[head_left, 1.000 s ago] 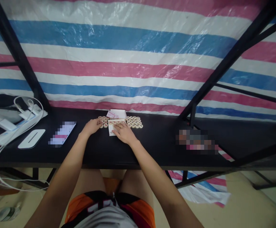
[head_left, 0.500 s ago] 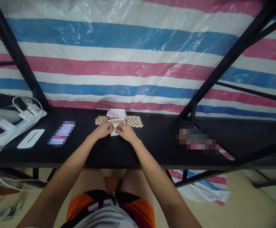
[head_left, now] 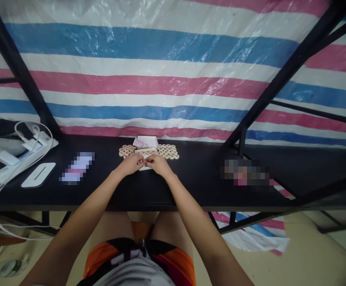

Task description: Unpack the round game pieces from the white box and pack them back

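Over a small white open box (head_left: 145, 167) at mid-desk, my left hand (head_left: 133, 163) and my right hand (head_left: 158, 163) come together with bent, closed fingers. Their fingertips meet above the tray; whatever they pinch is too small to make out. A row of round xiangqi pieces (head_left: 148, 151) lies along the box's far end. More pieces with red markings (head_left: 126, 151) are grouped left of the box. To its right sits a cluster of dark-marked pieces (head_left: 168, 151). Behind stands a white box lid (head_left: 148, 141) with a pinkish paper (head_left: 139, 142) on it. My hands hide the box's middle.
The black desk (head_left: 203, 178) carries a blurred phone-like object (head_left: 77, 168), a white flat device (head_left: 38, 175) and a power strip (head_left: 20, 159) with cables on the left. A blurred item (head_left: 247, 174) lies right. Black metal posts (head_left: 268, 95) frame a striped tarp (head_left: 149, 87).
My hands have drawn closer together, so their fingertips now meet over the box. The piece clusters and the lid look unmoved.
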Demonstrator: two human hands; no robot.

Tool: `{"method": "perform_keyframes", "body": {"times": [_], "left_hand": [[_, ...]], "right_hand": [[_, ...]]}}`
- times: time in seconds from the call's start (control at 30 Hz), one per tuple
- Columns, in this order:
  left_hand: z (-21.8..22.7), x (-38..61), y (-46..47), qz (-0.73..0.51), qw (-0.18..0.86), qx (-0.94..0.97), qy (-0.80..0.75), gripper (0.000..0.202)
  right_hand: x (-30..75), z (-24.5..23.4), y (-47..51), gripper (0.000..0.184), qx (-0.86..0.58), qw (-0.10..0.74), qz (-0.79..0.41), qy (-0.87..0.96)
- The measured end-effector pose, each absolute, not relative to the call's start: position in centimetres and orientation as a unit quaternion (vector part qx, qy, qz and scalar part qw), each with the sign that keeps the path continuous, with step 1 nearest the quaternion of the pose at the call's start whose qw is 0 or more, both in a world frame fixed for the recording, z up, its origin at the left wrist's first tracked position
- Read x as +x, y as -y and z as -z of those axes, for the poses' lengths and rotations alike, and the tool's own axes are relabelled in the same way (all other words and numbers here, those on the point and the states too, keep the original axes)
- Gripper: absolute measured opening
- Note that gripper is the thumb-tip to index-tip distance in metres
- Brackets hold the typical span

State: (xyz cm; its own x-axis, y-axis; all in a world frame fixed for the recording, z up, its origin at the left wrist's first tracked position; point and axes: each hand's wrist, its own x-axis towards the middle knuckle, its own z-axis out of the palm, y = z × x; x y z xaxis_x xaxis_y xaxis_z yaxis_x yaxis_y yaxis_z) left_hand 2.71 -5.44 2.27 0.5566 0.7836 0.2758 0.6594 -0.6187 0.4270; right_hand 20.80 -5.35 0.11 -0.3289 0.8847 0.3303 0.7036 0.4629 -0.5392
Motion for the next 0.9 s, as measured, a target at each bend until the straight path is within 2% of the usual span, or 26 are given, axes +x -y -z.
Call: {"method": "perform_keyframes", "body": {"times": [0.2, 0.37, 0.53, 0.7, 0.8, 0.9], "left_hand": [[-1.8, 2.5, 5.0, -0.261, 0.154, 0.859, -0.412, 0.018], [-2.1, 2.3, 4.9, -0.296, 0.162, 0.844, -0.417, 0.022], [-2.6, 2.4, 5.3, -0.323, 0.189, 0.84, -0.393, 0.027], [-2.7, 2.1, 5.1, -0.31, 0.199, 0.84, -0.398, 0.024], [-3.2, 0.4, 4.6, -0.297, 0.143, 0.839, -0.432, 0.021], [-3.8, -2.4, 4.2, -0.297, 0.091, 0.783, -0.539, 0.019]], "right_hand": [[20.9, 0.2, 5.2, 0.037, -0.484, 0.346, -0.161, 0.788], [20.9, -0.1, 5.4, 0.032, -0.429, 0.436, -0.196, 0.766], [20.6, -0.7, 5.9, 0.029, -0.397, 0.464, -0.228, 0.758], [20.5, -1.1, 6.2, 0.025, -0.39, 0.466, -0.238, 0.758], [20.7, -1.0, 6.0, 0.022, -0.417, 0.46, -0.203, 0.758], [21.1, -0.6, 5.6, 0.02, -0.445, 0.43, -0.166, 0.767]]}}
